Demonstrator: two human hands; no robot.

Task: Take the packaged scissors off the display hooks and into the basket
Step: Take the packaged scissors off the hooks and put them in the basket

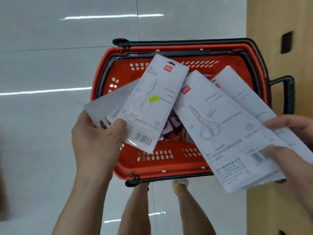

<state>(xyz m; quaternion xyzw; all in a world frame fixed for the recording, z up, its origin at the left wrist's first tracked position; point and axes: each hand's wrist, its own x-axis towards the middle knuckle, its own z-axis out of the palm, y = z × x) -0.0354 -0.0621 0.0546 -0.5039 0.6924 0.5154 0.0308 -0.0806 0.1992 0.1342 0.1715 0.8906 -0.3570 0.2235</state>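
A red shopping basket [169, 168] with black handles stands on the floor below me. My left hand [94, 139] grips a fan of white scissors packs [152, 102] over the basket's left half, backs up; the top one bears a yellow-green sticker. My right hand [291, 150] holds two more white scissors packs [225, 129] over the basket's right side, thumb on top near the barcode. More packs lie in the basket bottom, mostly hidden. No display hooks are in view.
Glossy pale floor tiles [50, 65] surround the basket. A tan wooden panel [279, 22] runs along the right edge, close to the basket's black pull handle [288, 94]. My legs and feet [181, 182] stand just behind the basket.
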